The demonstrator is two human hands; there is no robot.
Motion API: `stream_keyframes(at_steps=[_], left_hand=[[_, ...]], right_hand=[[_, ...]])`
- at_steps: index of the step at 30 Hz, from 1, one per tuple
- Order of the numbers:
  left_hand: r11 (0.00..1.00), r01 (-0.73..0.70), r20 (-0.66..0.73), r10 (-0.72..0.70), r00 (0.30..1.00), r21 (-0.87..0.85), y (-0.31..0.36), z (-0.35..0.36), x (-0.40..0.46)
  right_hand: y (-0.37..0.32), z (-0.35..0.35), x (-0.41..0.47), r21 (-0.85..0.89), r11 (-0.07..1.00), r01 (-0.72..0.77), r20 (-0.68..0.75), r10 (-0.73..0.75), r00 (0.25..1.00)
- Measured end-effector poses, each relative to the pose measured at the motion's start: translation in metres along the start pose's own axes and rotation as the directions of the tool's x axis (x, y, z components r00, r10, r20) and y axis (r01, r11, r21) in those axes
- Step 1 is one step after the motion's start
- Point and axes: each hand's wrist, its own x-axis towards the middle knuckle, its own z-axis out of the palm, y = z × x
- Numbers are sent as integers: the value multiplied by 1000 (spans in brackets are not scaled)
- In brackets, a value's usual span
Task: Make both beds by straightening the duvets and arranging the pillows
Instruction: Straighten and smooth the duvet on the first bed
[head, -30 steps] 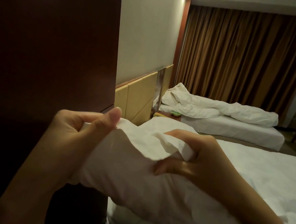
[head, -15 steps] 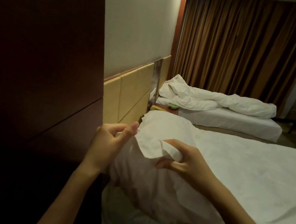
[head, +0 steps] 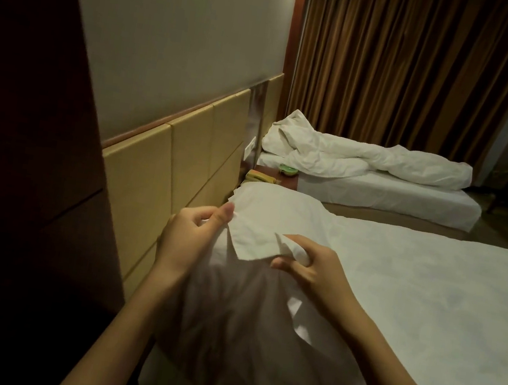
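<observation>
- The near bed lies smooth and white, its long axis running rightward from the headboard.
- The far bed's duvet is rumpled, lengthwise left to right.
- A white pillow is raised at the near-left corner.
- The left hand and right hand each pinch its top edge.

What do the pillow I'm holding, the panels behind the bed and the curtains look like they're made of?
Pillow: white woven fabric, likely cotton, matte; it creases where the left hand and right hand pinch it.
Panels: smooth tan squares with seams between them, probably padded leatherette, though that is uncertain.
Curtains: heavy brown cloth hanging in deep vertical folds.
</observation>
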Motion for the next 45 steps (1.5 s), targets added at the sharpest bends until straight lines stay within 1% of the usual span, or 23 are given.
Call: stream_keyframes(at_steps=[4,7,9,12,14,17,20,22,23,24,25,26,27,29,30,31,34,37,41,45], left_hand=[[999,39,-29,-39,999,-7,-28,36,58],[999,39,-77,-37,996,23,-57,72,112],[996,77,-113,-72,991,40,-84,102,151],[984,178,-158,-171,973,28,-126,149,209],[976,212,-195,-199,960,48,-149,177,251],[979,180,-254,-150,955,98,-173,210,324],[965,188,-338,-117,934,185,-198,236,421],[941,225,-364,-123,923,252,-218,252,486],[915,251,-342,-137,929,315,-231,258,511],[873,288,-286,-181,941,395,-244,263,529],[811,317,-204,-247,947,492,-259,266,538],[741,309,-129,-291,948,596,-273,266,541],[668,276,-70,-318,945,691,-286,266,538],[530,170,6,-314,949,831,-309,269,521],[485,129,33,-312,949,865,-318,272,512],[461,104,54,-315,947,881,-324,276,503],[458,50,109,-314,943,887,-327,290,486],[461,0,143,-275,951,887,-308,298,476],[481,-57,189,-232,954,875,-261,302,457],[505,-129,257,-192,947,854,-202,297,414]], right_hand=[[43,-5,58,53,998,-31,-28,32,999],[93,-7,113,71,996,-56,-36,58,998],[136,-6,151,87,994,-70,-48,75,996],[204,-1,205,163,979,-119,-19,124,992],[243,-1,244,198,969,-148,-12,154,988],[294,-4,319,230,962,-149,36,145,989],[334,-6,420,156,982,-105,20,103,994],[364,-6,489,118,986,-121,8,121,993],[383,-5,519,69,984,-163,38,161,986],[404,-2,542,-37,975,-217,93,220,971],[422,0,553,-203,946,-251,155,285,946],[439,3,557,-357,899,-254,187,335,923],[454,5,555,-477,848,-232,188,356,915],[476,7,540,-595,784,-179,189,353,916],[485,6,531,-630,760,-159,201,358,912],[492,6,522,-662,735,-149,209,372,904],[502,1,501,-724,680,-118,224,393,892],[493,-7,481,-727,675,-121,212,389,896],[460,-27,447,-733,667,-134,181,382,906],[412,-57,390,-709,681,-182,129,379,916]])
